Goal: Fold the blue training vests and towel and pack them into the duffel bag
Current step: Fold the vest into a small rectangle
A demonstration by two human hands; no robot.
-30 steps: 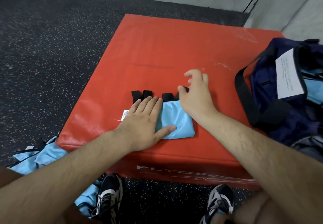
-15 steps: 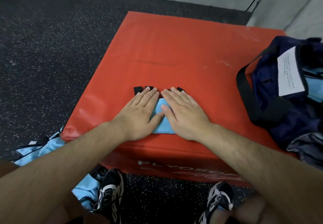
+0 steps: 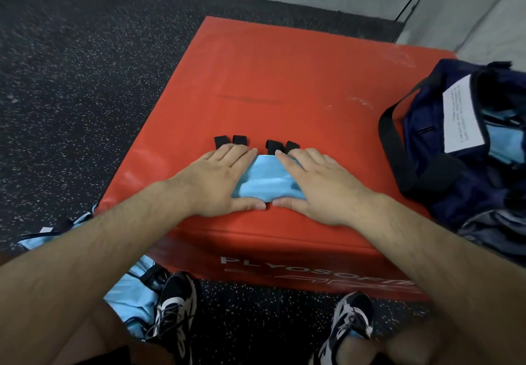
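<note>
- Pressing flat: left hand [image 3: 225, 182] and right hand [image 3: 316, 185] both lie palm-down on a folded blue vest [image 3: 264, 179]. Fingers are straight and released, with nothing clenched or gripped. Thumbs run along the vest's near edge, tips almost meeting.
- Location: the vest sits on top of the red box [image 3: 284, 80], close to the box's front edge and roughly midway across it.
- Black straps [image 3: 230, 140] poke out past the fingertips on the side toward the box's centre. Four ends are visible, lying flat on the box.
- Duffel bag [image 3: 455, 165] rests at the box's right edge, mouth open, with a white paper sheet [image 3: 461, 117] on it. Light blue fabric [image 3: 503, 142] shows inside, probably vests already packed.
- More blue vests [image 3: 133, 302] lie in a loose heap on the floor at the box's front left corner, beside a shoe [image 3: 176, 307]. No towel that I can pick out.
- Handling, judged: thin, light, soft cloth, likely a slick synthetic with no stiffness. The fold will probably spring open or slide apart once pressure comes off. The box top looks smooth, so the bundle may skate on it too.
- Where to hold, judged: pinch both short ends through all layers, thumbs under and fingers on top, with the straps trapped in the pinch so they do not dangle.
- Stage, judged: end of the fold for this vest; transfer to the bag not yet done.
- Risk: lifting by one layer alone would unroll the bundle.
</note>
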